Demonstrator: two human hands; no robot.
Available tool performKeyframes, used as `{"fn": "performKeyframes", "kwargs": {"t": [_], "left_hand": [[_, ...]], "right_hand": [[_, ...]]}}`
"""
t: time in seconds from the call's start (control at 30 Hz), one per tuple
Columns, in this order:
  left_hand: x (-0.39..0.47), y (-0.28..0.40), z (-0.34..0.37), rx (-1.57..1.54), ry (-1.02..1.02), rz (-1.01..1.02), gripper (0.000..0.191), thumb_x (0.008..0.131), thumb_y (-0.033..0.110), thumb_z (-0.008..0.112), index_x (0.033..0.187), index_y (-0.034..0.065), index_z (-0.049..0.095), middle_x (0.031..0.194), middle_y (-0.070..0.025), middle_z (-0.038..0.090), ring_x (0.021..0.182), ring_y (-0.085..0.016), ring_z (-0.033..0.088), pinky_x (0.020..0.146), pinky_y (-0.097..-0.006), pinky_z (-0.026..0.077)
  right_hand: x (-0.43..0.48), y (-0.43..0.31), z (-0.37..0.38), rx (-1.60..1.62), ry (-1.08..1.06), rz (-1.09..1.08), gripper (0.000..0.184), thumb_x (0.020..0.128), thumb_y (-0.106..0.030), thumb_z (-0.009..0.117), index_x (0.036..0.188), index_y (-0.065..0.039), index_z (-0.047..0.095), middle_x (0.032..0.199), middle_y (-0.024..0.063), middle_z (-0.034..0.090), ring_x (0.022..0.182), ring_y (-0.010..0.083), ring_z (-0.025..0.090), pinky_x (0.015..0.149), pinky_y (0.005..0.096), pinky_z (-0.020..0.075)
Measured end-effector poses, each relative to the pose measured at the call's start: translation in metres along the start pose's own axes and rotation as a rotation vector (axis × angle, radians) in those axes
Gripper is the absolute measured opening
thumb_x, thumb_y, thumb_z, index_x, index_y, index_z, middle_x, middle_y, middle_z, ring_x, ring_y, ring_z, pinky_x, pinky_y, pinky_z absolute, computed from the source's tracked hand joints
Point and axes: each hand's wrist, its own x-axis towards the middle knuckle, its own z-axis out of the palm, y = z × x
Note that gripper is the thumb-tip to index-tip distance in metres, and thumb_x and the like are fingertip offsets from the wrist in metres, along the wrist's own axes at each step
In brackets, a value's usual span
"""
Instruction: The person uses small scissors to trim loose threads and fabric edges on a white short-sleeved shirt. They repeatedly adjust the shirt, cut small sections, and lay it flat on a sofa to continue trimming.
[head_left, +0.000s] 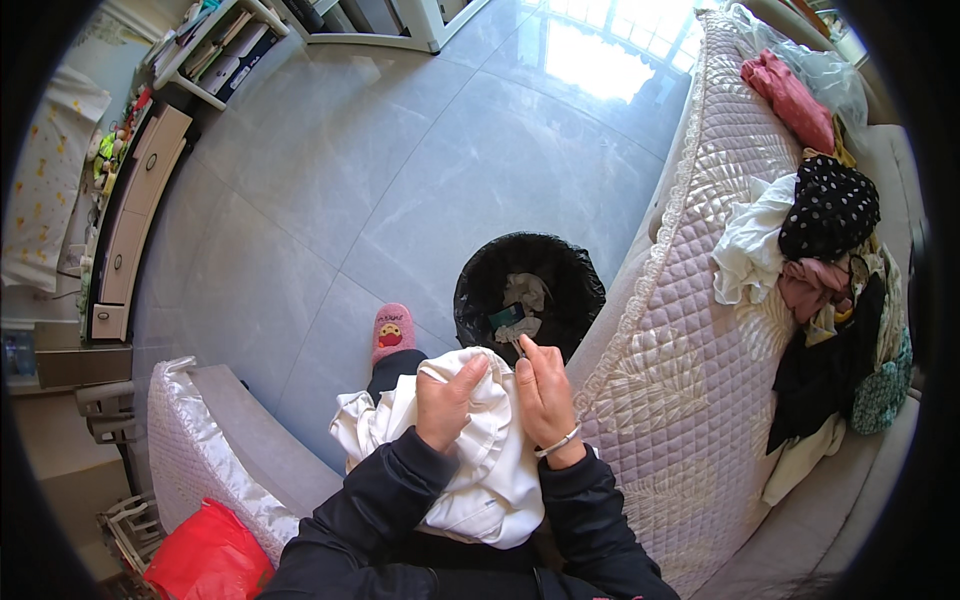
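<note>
White cloth (480, 480), seemingly a garment, lies bunched over my lap. My left hand (448, 401) grips a fold of it, thumb on top. My right hand (546, 397), with a silver bangle at the wrist, holds a small thin metal tool (518, 346) between thumb and fingers at the cloth's edge; its kind is hard to tell. Just beyond the hands stands a round bin lined with a black plastic bag (480, 262). Crumpled pale tissue (527, 291) and a small dark green packet lie inside it.
At right, a sofa with a quilted cover (660, 367) bears heaped clothes, including a black polka-dot garment (829, 206) and a pink one (787, 101). A red plastic bag (210, 555) lies at lower left. My foot wears a pink slipper (393, 330). Drawers (150, 161) stand along the left.
</note>
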Motion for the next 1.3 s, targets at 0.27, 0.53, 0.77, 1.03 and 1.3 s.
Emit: {"fn": "performKeyframes", "kwargs": {"t": [0.27, 0.53, 0.77, 1.03, 1.3], "left_hand": [[0.0, 0.0, -0.001, -0.008, -0.016, -0.02, 0.012, 0.091, 0.01, 0.064, 0.094, -0.0002, 0.07, 0.085, -0.0037, 0.071, 0.072, -0.01, 0.065, 0.063, -0.0239, 0.052], [0.005, -0.005, -0.003, 0.051, -0.029, -0.047, 0.015, 0.095, 0.011, 0.061, 0.098, -0.0002, 0.07, 0.089, -0.0045, 0.07, 0.077, -0.011, 0.066, 0.068, -0.0247, 0.053], [-0.027, 0.013, -0.006, -0.274, -0.118, -0.08, 0.019, 0.095, 0.015, 0.061, 0.106, 0.0004, 0.066, 0.093, -0.0027, 0.069, 0.079, -0.011, 0.065, 0.07, -0.0246, 0.052], [-0.123, 0.028, -0.045, -0.161, -0.439, 0.076, 0.062, 0.083, 0.004, 0.07, 0.137, 0.0027, 0.039, 0.126, -0.006, 0.054, 0.118, -0.016, 0.053, 0.101, -0.0323, 0.043], [-0.23, 0.025, -0.075, -0.074, -0.35, 0.204, 0.078, 0.081, 0.001, 0.074, 0.144, 0.0003, 0.028, 0.134, -0.0122, 0.049, 0.123, -0.02, 0.05, 0.105, -0.0336, 0.041]], "right_hand": [[0.006, -0.011, -0.005, -0.045, 0.133, -0.062, 0.032, 0.092, -0.004, 0.054, 0.123, 0.006, 0.058, 0.102, 0.0174, 0.056, 0.094, 0.0307, 0.055, 0.082, 0.0365, 0.0457], [0.003, -0.014, 0.0, -0.011, -0.015, -0.049, 0.029, 0.093, -0.003, 0.053, 0.12, 0.005, 0.06, 0.103, 0.012, 0.057, 0.093, 0.0231, 0.056, 0.084, 0.0301, 0.0448], [0.011, -0.003, -0.01, 0.79, -0.224, 0.425, 0.026, 0.095, -0.014, 0.06, 0.117, 0.0, 0.061, 0.089, -0.0033, 0.058, 0.078, 0.007, 0.051, 0.07, 0.0249, 0.0443], [-0.083, -0.059, -0.019, 0.942, -0.172, 0.401, 0.025, 0.086, -0.008, 0.066, 0.11, 0.0, 0.062, 0.093, -0.0004, 0.061, 0.085, 0.0086, 0.057, 0.078, 0.023, 0.0452], [-0.209, -0.091, -0.021, 1.161, -0.05, 0.326, 0.012, 0.082, -0.001, 0.058, 0.094, -0.003, 0.057, 0.085, 0.0003, 0.056, 0.077, 0.0081, 0.051, 0.073, 0.0224, 0.0409]]}}
